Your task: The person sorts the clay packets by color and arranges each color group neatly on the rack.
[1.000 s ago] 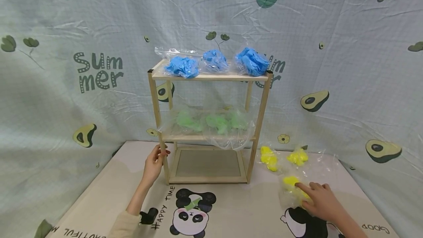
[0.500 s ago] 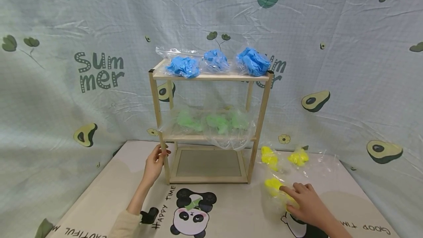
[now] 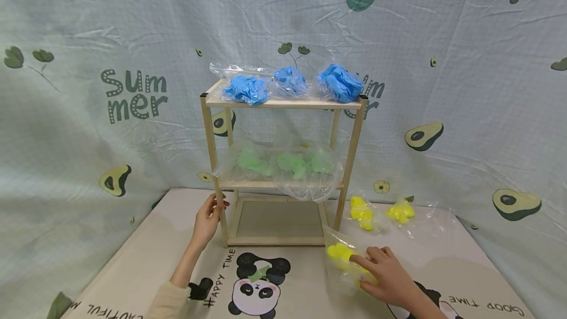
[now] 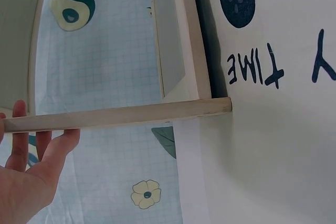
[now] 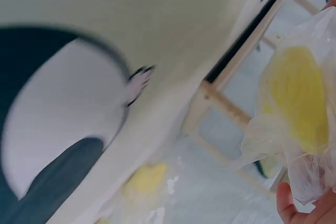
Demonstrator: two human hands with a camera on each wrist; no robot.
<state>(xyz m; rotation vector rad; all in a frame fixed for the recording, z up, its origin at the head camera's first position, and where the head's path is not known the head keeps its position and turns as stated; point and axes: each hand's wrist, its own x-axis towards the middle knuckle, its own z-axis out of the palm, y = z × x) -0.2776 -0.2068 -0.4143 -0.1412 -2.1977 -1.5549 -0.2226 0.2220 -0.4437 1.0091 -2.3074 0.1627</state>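
Note:
My left hand [image 3: 208,218] grips the front left post of a wooden three-tier shelf [image 3: 280,185], fingers curled behind it; the left wrist view shows the same hand [image 4: 39,169] around the post [image 4: 121,116]. My right hand [image 3: 387,274] pinches a clear plastic bag with yellow contents [image 3: 341,254], held near the shelf's front right foot. Close up in the right wrist view, the yellow bag [image 5: 296,98] hangs from my fingers [image 5: 286,203]. Two more yellow bags [image 3: 362,214] [image 3: 400,211] lie on the table right of the shelf.
Bags with crumpled blue contents [image 3: 246,90] sit on the top tier. Bags with green contents [image 3: 292,165] fill the middle tier, one overhanging its front edge. The bottom tier [image 3: 279,218] is a grey panel in a wooden frame. A printed cloth [image 3: 150,151] hangs behind.
My right hand has carried the yellow bag leftward across the table, towards the shelf's front right foot. The left hand has stayed on the post.

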